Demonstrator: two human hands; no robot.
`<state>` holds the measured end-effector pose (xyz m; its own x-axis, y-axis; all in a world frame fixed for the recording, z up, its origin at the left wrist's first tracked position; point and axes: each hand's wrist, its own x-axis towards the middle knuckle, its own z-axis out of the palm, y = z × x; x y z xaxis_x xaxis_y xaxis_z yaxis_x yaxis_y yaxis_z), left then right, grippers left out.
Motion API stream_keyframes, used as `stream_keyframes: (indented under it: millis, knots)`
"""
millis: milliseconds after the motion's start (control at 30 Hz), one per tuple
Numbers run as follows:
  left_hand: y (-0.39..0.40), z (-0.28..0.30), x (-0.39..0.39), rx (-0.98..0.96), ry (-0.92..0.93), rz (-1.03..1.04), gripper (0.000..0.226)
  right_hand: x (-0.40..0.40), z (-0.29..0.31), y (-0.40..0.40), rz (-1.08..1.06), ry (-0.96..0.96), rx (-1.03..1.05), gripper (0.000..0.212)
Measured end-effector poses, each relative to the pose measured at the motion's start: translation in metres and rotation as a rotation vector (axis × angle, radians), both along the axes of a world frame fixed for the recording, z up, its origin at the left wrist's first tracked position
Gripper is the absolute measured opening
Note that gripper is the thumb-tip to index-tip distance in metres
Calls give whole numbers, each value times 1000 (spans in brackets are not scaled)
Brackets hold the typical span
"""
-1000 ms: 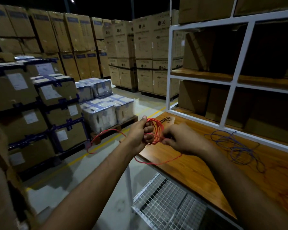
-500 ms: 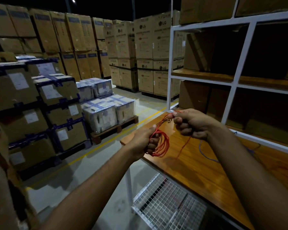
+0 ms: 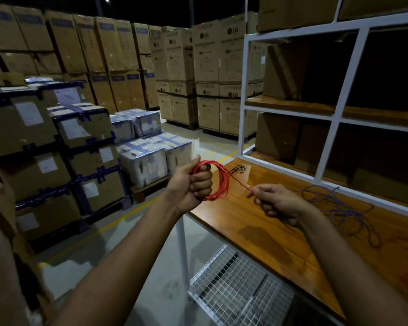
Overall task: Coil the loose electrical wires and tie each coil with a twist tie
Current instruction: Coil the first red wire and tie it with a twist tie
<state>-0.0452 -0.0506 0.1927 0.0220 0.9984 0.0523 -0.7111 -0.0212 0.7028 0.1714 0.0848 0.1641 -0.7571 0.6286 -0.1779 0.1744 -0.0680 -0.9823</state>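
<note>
Both hands are busy with the red wire: the left hand (image 3: 190,185) is closed in a fist round one side of the red coil (image 3: 218,181), holding the loops upright in the air just off the near corner of the wooden table (image 3: 264,231), while the right hand (image 3: 277,204) has its fingers curled, thumb and forefinger pinching the loose tail (image 3: 239,182) that runs from the coil to it. That wire looks thin and light, springy enough to keep a round loop yet likely to fan out or uncoil once the grip slackens, so the bundle is best held where all the turns cross together, as the left fist does now. Its plastic skin is probably a little slick, so a pinch close to the end should guide the tail better than a loose hold farther back. A blue wire (image 3: 339,208) lies loose and tangled on the table beyond the right hand, not yet coiled. Small dark pieces (image 3: 239,169) near the far corner may be the twist ties, though they are too small to be sure.
</note>
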Motion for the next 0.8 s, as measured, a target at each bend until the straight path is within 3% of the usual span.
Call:
stream_keyframes:
  millis: [133, 300, 367, 467, 533, 667, 800]
  knots:
    - [9, 9, -4, 23, -42, 124, 39, -13, -18, -32, -33, -22, 211, 26]
    - [26, 8, -2, -1, 3, 290, 39, -34, -27, -62, -26, -539, 1063, 21]
    - [31, 4, 0, -23, 54, 337, 39, -34, -12, -81, 139, -612, 1215, 27]
    - [35, -3, 5, -61, 169, 399, 38, -30, 19, -98, 310, -607, 1344, 34]
    - [37, -9, 11, -70, 252, 449, 39, -30, 34, -97, 203, -505, 1486, 30]
    - [35, -21, 17, -94, 368, 417, 40, -28, 36, -86, -185, -116, 1638, 15]
    - [33, -27, 21, -97, 379, 352, 38, -30, 29, -61, -271, -127, 1513, 19]
